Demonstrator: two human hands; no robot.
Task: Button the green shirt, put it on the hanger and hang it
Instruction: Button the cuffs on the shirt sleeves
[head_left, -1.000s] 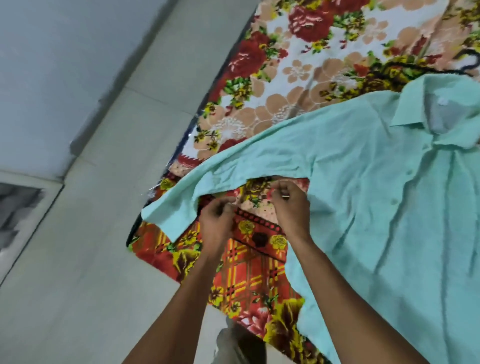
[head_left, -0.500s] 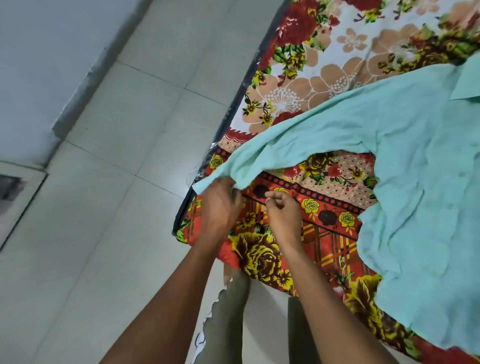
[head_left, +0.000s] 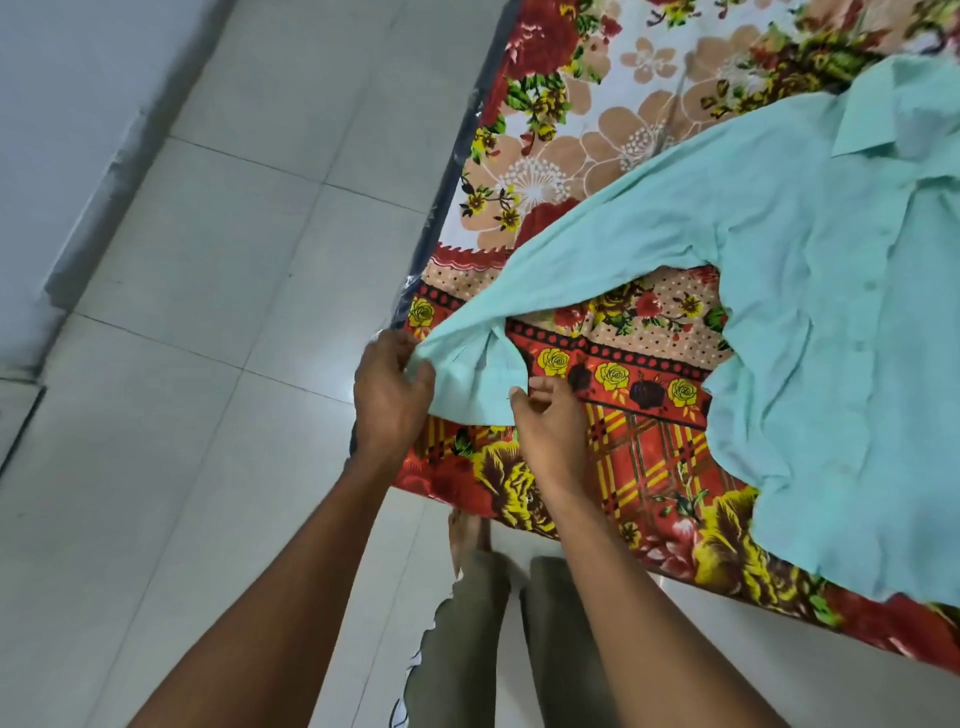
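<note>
A green shirt (head_left: 810, 322) lies spread out flat on a bed with a flowery bed sheet (head_left: 561, 130) in red, yellow and white. The shirt fills the right side of the view, and its collar (head_left: 883, 124) is at the far right. One long sleeve (head_left: 597, 249) stretches out to the left, toward the near corner of the bed. The end of the sleeve, the cuff (head_left: 470, 382), hangs near the bed's edge. The left hand (head_left: 389, 395) grips the left side of the cuff, with the fingers curled round the cloth. The right hand (head_left: 545, 421) is just beside it and pinches the right side of the cuff between thumb and fingers. The two hands are close together, with the cuff between them. Small buttons (head_left: 868, 285) can be seen down the front of the shirt, but it is hard to tell if they are all done up. To the left of the bed is a floor (head_left: 218, 322) of big pale tiles. The person stands at the near side of the bed, and olive green trouser legs (head_left: 467, 649) and a bare foot (head_left: 467, 530) show low down, between the arms.
</note>
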